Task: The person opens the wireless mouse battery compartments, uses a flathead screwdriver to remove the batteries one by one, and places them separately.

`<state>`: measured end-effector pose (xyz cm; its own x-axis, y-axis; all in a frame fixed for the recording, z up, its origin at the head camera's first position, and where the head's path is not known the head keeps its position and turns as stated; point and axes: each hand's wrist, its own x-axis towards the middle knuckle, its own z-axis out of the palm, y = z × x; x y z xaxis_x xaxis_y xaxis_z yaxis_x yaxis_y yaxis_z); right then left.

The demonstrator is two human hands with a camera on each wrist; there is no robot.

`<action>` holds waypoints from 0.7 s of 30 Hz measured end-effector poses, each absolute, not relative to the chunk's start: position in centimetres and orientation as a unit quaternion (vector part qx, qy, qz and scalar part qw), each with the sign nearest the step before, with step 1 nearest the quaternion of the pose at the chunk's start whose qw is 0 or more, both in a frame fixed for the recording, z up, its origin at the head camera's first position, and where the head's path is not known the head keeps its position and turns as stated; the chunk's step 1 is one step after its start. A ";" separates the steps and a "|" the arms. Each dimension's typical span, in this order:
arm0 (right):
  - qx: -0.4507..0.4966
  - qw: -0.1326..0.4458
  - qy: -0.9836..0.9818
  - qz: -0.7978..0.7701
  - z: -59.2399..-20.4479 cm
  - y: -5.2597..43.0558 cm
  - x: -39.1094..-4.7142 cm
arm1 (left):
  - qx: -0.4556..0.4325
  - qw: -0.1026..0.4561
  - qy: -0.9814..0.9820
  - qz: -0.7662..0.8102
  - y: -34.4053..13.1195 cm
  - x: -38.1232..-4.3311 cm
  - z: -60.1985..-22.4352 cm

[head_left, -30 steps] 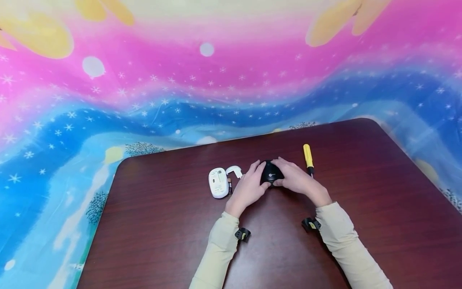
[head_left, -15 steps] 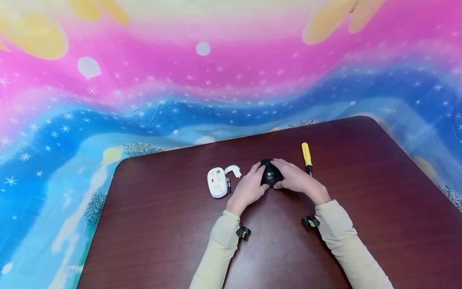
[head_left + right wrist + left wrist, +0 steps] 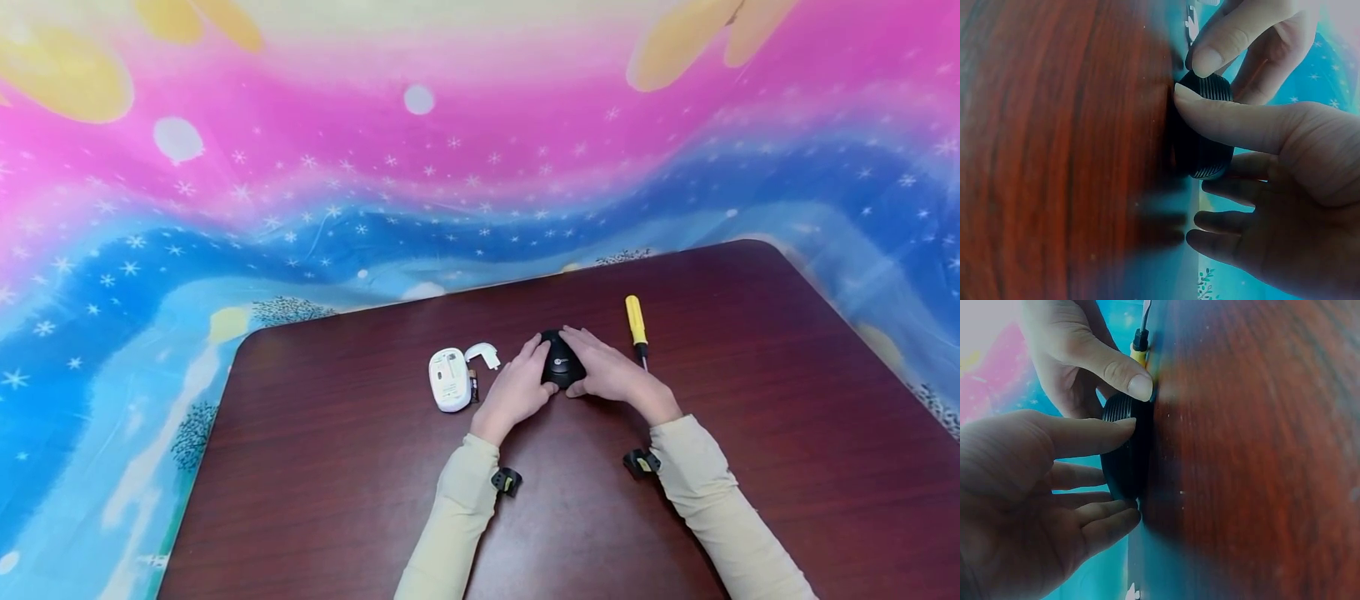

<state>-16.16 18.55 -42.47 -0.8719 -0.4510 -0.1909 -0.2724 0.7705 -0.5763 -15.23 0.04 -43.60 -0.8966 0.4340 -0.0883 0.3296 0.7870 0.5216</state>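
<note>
A black computer mouse (image 3: 562, 360) with a small pale logo rests low on the table between both hands. My left hand (image 3: 516, 390) grips its left side, thumb at the near edge and fingers reaching along the flank. From the other side my right hand (image 3: 617, 372) holds it the same way. Fine ridges line the side of the black mouse (image 3: 1213, 87) under the thumbs in the wrist views. Its underside is hidden. In the right wrist view the lower fingers of the right hand (image 3: 1272, 175) are spread off the mouse.
Left of the hands lies a white mouse (image 3: 450, 385), bottom up with its battery bay open. Beside it are a battery (image 3: 474, 387) and a curved white cover (image 3: 483, 355). A yellow-handled screwdriver (image 3: 635, 320) lies beyond the right hand on the brown table (image 3: 337, 467).
Both hands keep their hold on the black mouse, with the right hand shifting very slightly. The whole head view has drifted a little to the left.
</note>
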 end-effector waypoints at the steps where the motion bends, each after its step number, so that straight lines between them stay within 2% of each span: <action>1: -0.194 0.162 0.927 -0.278 -42.5 18.5 -16.2 | 0.204 0.103 0.939 0.256 0.0 -15.3 -43.6; 10: -0.205 0.135 0.920 -0.307 -42.5 19.0 -16.7 | 0.214 0.083 0.937 0.262 -0.2 -15.5 -43.9; 21: -0.214 0.031 0.886 -0.410 -41.7 19.1 -16.9 | 0.186 -0.026 0.914 0.360 0.0 -15.4 -44.2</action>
<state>-16.94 19.14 -41.71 -0.9064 -0.4048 0.1204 -0.3539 0.5724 -0.7397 -15.41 -0.03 -44.18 -0.9295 0.3213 0.1811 0.3585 0.6719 0.6481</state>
